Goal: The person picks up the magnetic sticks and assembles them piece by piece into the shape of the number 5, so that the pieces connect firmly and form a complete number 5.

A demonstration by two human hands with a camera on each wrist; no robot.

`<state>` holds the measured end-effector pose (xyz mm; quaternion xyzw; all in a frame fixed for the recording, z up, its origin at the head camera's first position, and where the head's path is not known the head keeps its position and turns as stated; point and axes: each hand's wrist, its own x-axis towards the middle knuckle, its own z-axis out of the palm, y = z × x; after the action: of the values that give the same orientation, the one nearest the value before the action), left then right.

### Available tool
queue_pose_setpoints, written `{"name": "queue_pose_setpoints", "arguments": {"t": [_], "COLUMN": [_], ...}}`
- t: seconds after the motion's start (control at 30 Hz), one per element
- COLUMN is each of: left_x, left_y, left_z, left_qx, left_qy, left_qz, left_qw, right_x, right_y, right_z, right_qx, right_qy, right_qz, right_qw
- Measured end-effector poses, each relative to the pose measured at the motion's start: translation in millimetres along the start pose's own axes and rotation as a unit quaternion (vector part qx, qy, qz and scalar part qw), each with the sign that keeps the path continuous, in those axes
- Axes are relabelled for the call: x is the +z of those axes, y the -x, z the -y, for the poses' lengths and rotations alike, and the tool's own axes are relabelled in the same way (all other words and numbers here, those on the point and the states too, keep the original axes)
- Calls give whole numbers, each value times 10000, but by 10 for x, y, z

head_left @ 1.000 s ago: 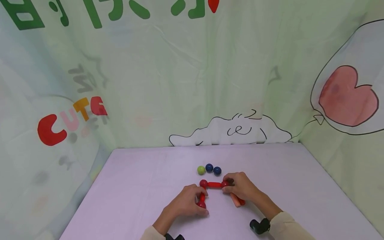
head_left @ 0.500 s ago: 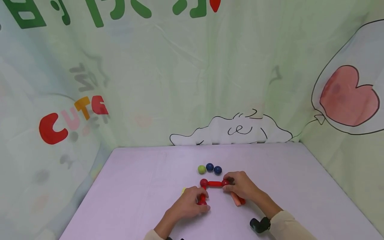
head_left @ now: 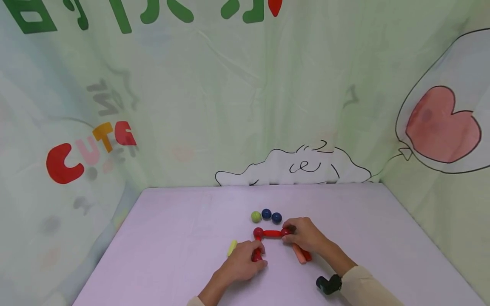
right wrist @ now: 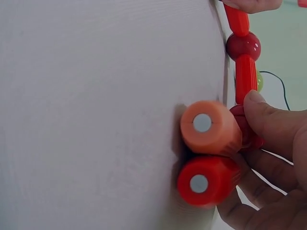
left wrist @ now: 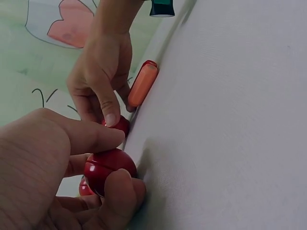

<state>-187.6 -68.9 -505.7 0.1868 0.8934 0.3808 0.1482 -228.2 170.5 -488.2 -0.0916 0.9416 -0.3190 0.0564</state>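
Observation:
In the head view, red balls and red rods form a corner-shaped chain on the table. My left hand (head_left: 243, 259) pinches the near red ball (left wrist: 110, 167) between fingers and thumb. A corner ball (head_left: 258, 232) joins the left side to a red rod (head_left: 272, 233) across the top. At that rod's right end, my right hand (head_left: 305, 233) pinches another red ball (head_left: 285, 231). An orange rod (right wrist: 211, 127) and a second red rod (right wrist: 208, 179) lie side by side below the right hand, their silvery end discs showing in the right wrist view.
Beyond the chain sit a lime-green ball (head_left: 256, 216) and two dark blue balls (head_left: 266, 213). A yellow rod (head_left: 232, 247) lies left of the left hand, partly covered by it. Printed cloth hangs behind the lilac table (head_left: 183, 221).
The left hand and the near ball have shifted slightly away from the person, and the yellow rod, hidden before, now shows beside that hand. The right hand keeps its hold almost unmoved.

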Motion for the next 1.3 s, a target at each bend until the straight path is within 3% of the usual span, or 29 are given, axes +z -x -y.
{"name": "queue_pose_setpoints", "arguments": {"t": [0.57, 1.03, 1.3], "left_x": [26, 28, 26], "left_y": [45, 129, 188], "left_z": [2, 14, 109], "left_qx": [-18, -313, 81], "left_qy": [77, 282, 426], "left_qz": [-367, -236, -370], "left_qw": [9993, 9988, 9984], "right_x": [22, 4, -67], "right_y": [-55, 68, 181], "right_z": [43, 25, -41], "right_qx": [26, 186, 60], "right_qy": [119, -87, -79], "right_qz": [-2, -44, -244], "right_qw": [9999, 9998, 9997]}}
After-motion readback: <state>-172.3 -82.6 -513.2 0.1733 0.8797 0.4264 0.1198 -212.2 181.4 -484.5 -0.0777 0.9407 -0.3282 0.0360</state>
